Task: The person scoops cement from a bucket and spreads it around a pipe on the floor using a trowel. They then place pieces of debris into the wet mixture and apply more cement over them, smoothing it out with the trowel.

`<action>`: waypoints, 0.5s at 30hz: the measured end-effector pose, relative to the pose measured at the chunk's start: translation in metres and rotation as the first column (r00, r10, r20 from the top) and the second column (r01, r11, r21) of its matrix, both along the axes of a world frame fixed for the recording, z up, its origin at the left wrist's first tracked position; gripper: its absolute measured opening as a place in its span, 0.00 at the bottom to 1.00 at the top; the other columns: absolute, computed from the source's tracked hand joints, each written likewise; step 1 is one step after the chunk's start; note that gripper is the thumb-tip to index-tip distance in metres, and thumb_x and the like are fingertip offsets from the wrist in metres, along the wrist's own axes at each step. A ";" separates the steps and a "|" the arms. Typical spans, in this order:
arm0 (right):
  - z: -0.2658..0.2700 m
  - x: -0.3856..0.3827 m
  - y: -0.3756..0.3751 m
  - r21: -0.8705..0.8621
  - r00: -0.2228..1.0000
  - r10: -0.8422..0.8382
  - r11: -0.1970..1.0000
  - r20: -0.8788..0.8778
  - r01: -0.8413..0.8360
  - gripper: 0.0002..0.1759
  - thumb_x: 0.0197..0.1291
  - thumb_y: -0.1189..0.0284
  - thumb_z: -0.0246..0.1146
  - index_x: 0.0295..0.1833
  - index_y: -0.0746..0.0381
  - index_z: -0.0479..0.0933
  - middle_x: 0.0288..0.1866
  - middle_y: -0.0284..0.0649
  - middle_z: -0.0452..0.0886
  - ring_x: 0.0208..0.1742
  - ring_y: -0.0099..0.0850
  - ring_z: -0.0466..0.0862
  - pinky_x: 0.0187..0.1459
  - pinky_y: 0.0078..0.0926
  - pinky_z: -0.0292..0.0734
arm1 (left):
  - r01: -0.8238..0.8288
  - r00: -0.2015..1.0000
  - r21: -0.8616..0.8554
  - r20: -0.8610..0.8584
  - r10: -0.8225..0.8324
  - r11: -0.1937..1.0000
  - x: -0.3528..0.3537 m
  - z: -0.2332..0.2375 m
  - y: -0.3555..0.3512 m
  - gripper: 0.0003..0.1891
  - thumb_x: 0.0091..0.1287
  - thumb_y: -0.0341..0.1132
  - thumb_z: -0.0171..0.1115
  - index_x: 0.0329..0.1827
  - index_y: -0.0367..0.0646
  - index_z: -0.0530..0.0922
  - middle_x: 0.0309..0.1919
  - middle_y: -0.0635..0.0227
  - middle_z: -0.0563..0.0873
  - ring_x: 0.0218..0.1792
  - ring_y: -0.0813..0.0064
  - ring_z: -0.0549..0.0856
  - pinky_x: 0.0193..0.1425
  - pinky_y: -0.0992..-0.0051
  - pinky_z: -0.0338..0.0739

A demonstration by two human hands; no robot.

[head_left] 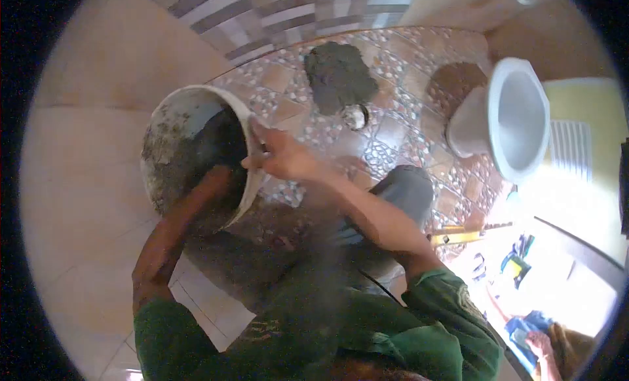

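Note:
A white bucket [252, 184], its inside smeared with grey mortar, is tilted on its side towards me. My right hand [282, 155] is closed on the bucket's rim, at the side nearest the floor's middle. Inside the bucket is my left hand [221, 178], reaching down into the dark grey mortar; its fingers are hidden there. Past the bucket, a patch of wet grey mortar [337, 73] lies on the patterned tile floor. A small round whitish piece [356, 117] sits at the near edge of that patch.
A white toilet bowl [517, 119] stands on the right. Near my knee lies a yellow spirit level [455, 238]. Tiled walls [85, 158] rise close on the left. Beyond the bright doorway at lower right, another person's hand [540, 345] shows.

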State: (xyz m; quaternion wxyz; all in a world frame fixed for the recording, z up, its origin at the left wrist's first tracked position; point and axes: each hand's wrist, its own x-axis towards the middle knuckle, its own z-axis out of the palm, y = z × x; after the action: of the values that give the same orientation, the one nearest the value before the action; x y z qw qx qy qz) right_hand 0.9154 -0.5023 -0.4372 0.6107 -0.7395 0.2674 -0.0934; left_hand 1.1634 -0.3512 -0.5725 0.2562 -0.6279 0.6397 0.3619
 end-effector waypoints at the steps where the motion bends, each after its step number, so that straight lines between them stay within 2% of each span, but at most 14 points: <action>1: -0.002 0.004 0.000 -0.046 0.999 -0.020 0.999 -0.035 0.018 0.45 0.53 0.57 0.70 0.70 0.70 0.61 0.58 0.62 0.75 0.62 0.50 0.76 0.60 0.40 0.71 | -0.092 0.996 0.002 -0.021 0.092 0.996 -0.004 0.005 -0.005 0.14 0.64 0.37 0.57 0.49 0.40 0.81 0.44 0.50 0.85 0.45 0.50 0.85 0.49 0.56 0.79; 4: -0.011 0.003 0.002 -0.085 0.997 -0.028 0.996 0.076 0.034 0.46 0.53 0.57 0.70 0.71 0.69 0.59 0.60 0.62 0.74 0.63 0.54 0.74 0.62 0.41 0.69 | -0.387 0.917 0.050 -0.082 0.390 0.921 -0.021 0.025 -0.001 0.16 0.70 0.40 0.53 0.53 0.41 0.80 0.46 0.52 0.86 0.48 0.47 0.84 0.51 0.56 0.77; 7: -0.006 -0.002 -0.003 -0.031 0.998 0.001 1.000 0.062 0.001 0.47 0.53 0.57 0.70 0.72 0.69 0.57 0.60 0.62 0.74 0.63 0.55 0.74 0.63 0.44 0.68 | -0.484 0.848 -0.064 -0.279 0.450 0.873 -0.034 0.062 -0.006 0.19 0.73 0.43 0.50 0.54 0.39 0.79 0.44 0.49 0.86 0.46 0.48 0.85 0.52 0.55 0.75; 9: -0.004 -0.001 -0.001 -0.036 0.997 -0.034 0.999 0.069 0.036 0.47 0.53 0.56 0.70 0.72 0.68 0.58 0.60 0.61 0.74 0.62 0.55 0.75 0.62 0.44 0.69 | -0.517 0.832 -0.124 -0.307 0.463 0.847 -0.037 0.076 0.002 0.20 0.73 0.45 0.49 0.53 0.38 0.80 0.42 0.49 0.86 0.44 0.50 0.85 0.52 0.55 0.74; 11: -0.004 -0.003 0.003 -0.010 0.999 -0.042 0.999 0.032 0.042 0.47 0.53 0.55 0.70 0.72 0.68 0.58 0.60 0.61 0.74 0.61 0.55 0.76 0.60 0.44 0.71 | -0.532 0.831 -0.069 -0.235 0.505 0.844 -0.038 0.091 0.005 0.21 0.73 0.46 0.50 0.51 0.36 0.81 0.40 0.50 0.86 0.42 0.53 0.85 0.50 0.56 0.74; 12: 0.000 -0.005 0.002 0.009 1.000 -0.031 0.999 -0.003 0.031 0.47 0.53 0.54 0.69 0.72 0.68 0.59 0.59 0.61 0.75 0.60 0.55 0.76 0.59 0.44 0.72 | -0.534 0.836 0.007 -0.146 0.529 0.846 -0.039 0.108 -0.002 0.22 0.73 0.47 0.51 0.50 0.36 0.81 0.39 0.52 0.87 0.40 0.55 0.86 0.49 0.58 0.75; 14: 0.004 -0.003 0.000 -0.003 1.000 -0.020 1.000 -0.022 0.020 0.45 0.54 0.52 0.69 0.70 0.67 0.61 0.58 0.60 0.76 0.58 0.54 0.78 0.56 0.44 0.73 | -0.634 0.763 0.107 -0.080 0.642 0.766 -0.040 0.145 -0.006 0.23 0.72 0.50 0.53 0.48 0.35 0.82 0.36 0.56 0.87 0.36 0.61 0.85 0.45 0.62 0.75; 15: 0.002 -0.004 0.000 -0.035 1.000 -0.024 0.999 -0.017 0.024 0.43 0.55 0.52 0.68 0.69 0.67 0.64 0.56 0.60 0.77 0.57 0.54 0.78 0.55 0.45 0.74 | -0.714 0.677 0.140 -0.112 0.728 0.686 -0.042 0.162 -0.006 0.24 0.72 0.51 0.53 0.48 0.35 0.82 0.35 0.58 0.87 0.34 0.65 0.84 0.43 0.64 0.75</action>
State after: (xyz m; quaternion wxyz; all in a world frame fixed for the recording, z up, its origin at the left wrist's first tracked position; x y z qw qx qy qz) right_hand 0.9112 -0.5022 -0.4352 0.5940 -0.7476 0.2800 -0.0989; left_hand 1.1211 -0.3572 -0.4104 0.0676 -0.7868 0.3426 0.5090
